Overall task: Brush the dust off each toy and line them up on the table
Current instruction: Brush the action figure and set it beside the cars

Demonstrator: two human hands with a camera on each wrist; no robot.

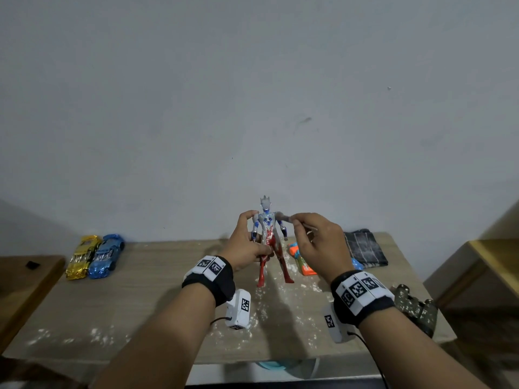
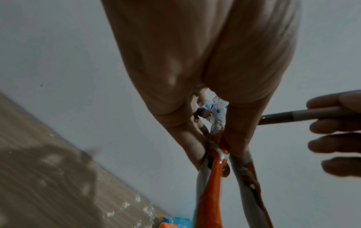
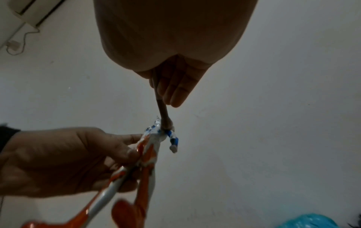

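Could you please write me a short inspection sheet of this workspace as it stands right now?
Surface: wooden table, white dust scattered along the near half.
Job's things: action figure held upright above the table; brush tip at its shoulder; gold car and blue car side by side, far left.
Clutter: orange toy, dark cloth, camouflage toy.
Grippers: left hand grips the figure's waist; right hand pinches the brush.
Cables: black lead from the right wrist camera.
Surroundings: bare grey wall; wooden furniture either side.
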